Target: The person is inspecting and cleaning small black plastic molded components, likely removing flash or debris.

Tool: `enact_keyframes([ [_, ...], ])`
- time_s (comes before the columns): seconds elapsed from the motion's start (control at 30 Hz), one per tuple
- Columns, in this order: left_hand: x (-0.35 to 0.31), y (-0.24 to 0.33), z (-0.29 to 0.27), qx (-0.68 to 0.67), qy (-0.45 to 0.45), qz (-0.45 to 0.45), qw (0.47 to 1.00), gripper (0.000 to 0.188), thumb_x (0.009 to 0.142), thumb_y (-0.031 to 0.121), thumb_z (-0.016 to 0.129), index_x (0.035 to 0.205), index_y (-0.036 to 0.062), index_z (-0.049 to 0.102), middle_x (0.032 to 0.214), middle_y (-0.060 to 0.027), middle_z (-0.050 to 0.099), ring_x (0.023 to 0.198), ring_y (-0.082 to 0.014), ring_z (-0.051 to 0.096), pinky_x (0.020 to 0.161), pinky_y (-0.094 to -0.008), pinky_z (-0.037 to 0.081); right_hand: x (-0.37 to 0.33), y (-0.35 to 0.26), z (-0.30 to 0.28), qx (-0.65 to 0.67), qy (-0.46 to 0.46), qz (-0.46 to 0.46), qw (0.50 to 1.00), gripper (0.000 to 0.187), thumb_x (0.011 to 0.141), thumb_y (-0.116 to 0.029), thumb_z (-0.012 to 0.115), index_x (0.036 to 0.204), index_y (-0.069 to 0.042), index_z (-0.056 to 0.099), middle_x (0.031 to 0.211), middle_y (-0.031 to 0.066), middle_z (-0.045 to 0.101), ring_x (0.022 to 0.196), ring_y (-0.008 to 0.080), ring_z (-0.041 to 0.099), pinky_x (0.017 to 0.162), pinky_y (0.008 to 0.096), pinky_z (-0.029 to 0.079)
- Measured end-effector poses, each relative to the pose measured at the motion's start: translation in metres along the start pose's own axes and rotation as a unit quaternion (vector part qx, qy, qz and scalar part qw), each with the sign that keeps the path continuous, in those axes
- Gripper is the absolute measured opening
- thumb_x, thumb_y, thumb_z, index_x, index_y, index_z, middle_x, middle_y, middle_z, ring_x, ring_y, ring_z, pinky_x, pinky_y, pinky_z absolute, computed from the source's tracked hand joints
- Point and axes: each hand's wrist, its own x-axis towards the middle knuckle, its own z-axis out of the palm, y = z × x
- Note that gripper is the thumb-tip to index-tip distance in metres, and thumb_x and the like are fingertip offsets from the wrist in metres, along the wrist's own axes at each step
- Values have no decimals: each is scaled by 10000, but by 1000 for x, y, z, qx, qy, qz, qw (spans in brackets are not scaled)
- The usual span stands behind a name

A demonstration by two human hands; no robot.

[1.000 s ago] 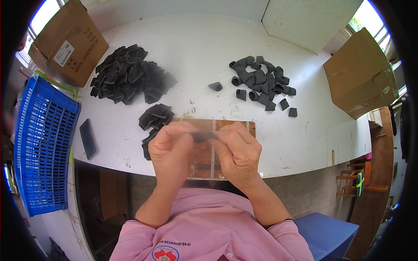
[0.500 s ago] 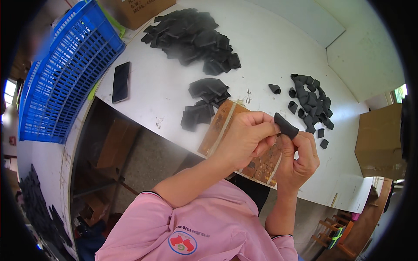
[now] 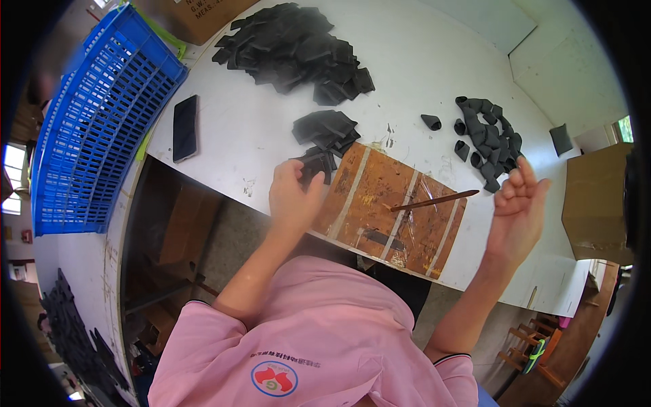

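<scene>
My left hand (image 3: 291, 198) is at the near end of a small stack of flat black pieces (image 3: 325, 129). Its thumb and curled fingers pinch the edge of a flat black piece (image 3: 316, 163), partly hidden by the hand. My right hand (image 3: 517, 216) is raised above the table's right side, empty, palm turned inward and fingers apart. Beside its fingertips lies a cluster of black pieces rolled into short tubes (image 3: 500, 141). A pointed brown stick (image 3: 441, 200) rests across a wooden board (image 3: 346, 197) between my hands.
A large heap of flat black pieces (image 3: 291, 51) covers the far left of the white table. A phone (image 3: 185, 129) and a blue plastic basket (image 3: 112, 129) are on the left. One rolled piece (image 3: 431, 122) lies apart; another dark piece (image 3: 561, 140) shows near a cardboard box (image 3: 597, 203).
My hands have parted from the black piece they held together over the board. The left went to the small stack, the right moved rightward and opened. The stick now lies on the board.
</scene>
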Motion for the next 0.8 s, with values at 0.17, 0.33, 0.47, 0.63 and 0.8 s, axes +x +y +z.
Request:
enact_keyframes([
  [0.17,4,-17,8,138,6,68,988,172,692,67,604,814,-14,514,666,-141,493,556,-309,508,538,-377,438,-53,37,-39,-157,-121,103,975,283,901,-225,439,872,20,578,624,21,511,498,64,421,442,178,331],
  [0.33,12,-28,8,215,-47,77,972,92,713,49,574,683,-23,525,632,-119,521,542,-252,525,510,-347,438,-83,48,-32,-250,-208,180,928,165,867,-121,493,830,14,582,617,5,524,526,58,458,463,180,358],
  [0.47,6,-2,-6,-58,-87,-72,992,68,750,41,576,715,-16,561,634,-41,523,523,-117,503,466,-258,420,-91,58,-19,-333,-334,19,882,78,785,-53,580,833,8,583,638,33,536,555,92,506,500,210,404],
  [0.63,-26,86,-27,-422,-257,-101,864,29,806,-8,548,799,-35,553,722,-17,542,543,-54,488,464,-176,409,-93,60,-5,-317,-287,-72,901,124,718,-38,642,827,-5,593,720,83,545,561,161,544,503,258,431],
  [0.8,-45,98,-7,-193,-93,153,965,35,818,-22,519,851,-32,512,704,-30,557,577,-42,520,509,-174,449,-88,52,-8,-397,-242,-246,851,123,694,1,627,809,4,582,735,90,536,554,180,542,490,278,438],
])
